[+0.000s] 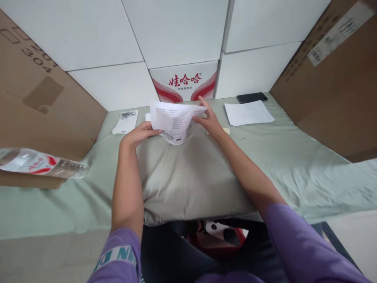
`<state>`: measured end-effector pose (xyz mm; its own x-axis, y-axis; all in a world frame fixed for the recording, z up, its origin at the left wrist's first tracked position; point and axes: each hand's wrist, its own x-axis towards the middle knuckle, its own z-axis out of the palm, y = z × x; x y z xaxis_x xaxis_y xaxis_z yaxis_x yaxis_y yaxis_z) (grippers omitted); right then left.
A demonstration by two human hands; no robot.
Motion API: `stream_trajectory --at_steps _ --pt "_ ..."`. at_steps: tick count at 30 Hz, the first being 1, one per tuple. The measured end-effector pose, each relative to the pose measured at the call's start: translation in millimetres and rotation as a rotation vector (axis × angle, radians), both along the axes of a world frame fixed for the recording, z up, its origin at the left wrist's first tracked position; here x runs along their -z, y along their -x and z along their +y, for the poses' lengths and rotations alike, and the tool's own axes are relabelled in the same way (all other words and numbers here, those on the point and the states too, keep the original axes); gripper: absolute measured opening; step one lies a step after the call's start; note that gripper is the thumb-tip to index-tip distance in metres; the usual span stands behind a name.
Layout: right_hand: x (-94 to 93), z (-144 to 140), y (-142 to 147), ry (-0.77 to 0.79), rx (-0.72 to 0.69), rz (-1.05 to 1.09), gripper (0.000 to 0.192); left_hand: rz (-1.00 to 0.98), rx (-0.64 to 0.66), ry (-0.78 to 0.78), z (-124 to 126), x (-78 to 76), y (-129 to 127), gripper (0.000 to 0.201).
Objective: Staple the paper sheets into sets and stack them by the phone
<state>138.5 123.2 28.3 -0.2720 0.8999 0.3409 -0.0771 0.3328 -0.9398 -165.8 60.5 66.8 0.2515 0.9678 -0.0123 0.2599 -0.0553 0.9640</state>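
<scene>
Together, the left hand (140, 133) and right hand (209, 120) are gripping opposite edges of a curled printed sheet (174, 122), holding it above a beige pillow (188, 177). Farther right, a paper stack (249, 113) and dark phone (251, 97) are lying on the green cloth (294, 157).

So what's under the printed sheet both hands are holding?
The printed sheet, held by the left hand and right hand, hangs over a grey pillow on the green cloth. The pillow's far edge is hidden.
</scene>
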Motion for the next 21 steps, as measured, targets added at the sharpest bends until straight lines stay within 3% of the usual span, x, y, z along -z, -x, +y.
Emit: stream_trajectory --at_steps 2,4,8,12,14,16,21 --pt "-5.3 -6.9 -7.4 0.072 -0.043 0.073 0.097 0.002 -0.006 -0.029 -6.8 -5.6 -7.5 0.059" --pt "-7.0 -18.6 -16.3 0.191 -0.176 0.145 0.097 -0.008 -0.051 -0.071 -16.3 -4.5 -16.6 0.062" --pt "2.7 -52.2 -42.8 0.306 -0.330 0.260 0.073 -0.058 -0.196 -0.146 -38.2 17.8 -38.7 0.064" --pt "17.2 -76.6 -73.5 0.348 -0.188 0.191 0.061 -0.140 -0.154 -0.084 -54.9 42.7 -64.5 0.066" --pt "18.6 -80.4 -84.4 0.300 -0.039 0.113 0.055 -0.164 -0.120 -0.103 -58.8 49.7 -78.3 0.069" --pt "15.2 -81.2 -90.1 0.220 0.067 0.051 0.051 -0.181 -0.165 -0.158 -60.1 54.7 -91.5 0.069" --pt "2.4 -86.5 -89.3 0.092 0.045 -0.041 0.049 -0.163 -0.350 -0.240 -60.9 64.4 -110.6 0.055"
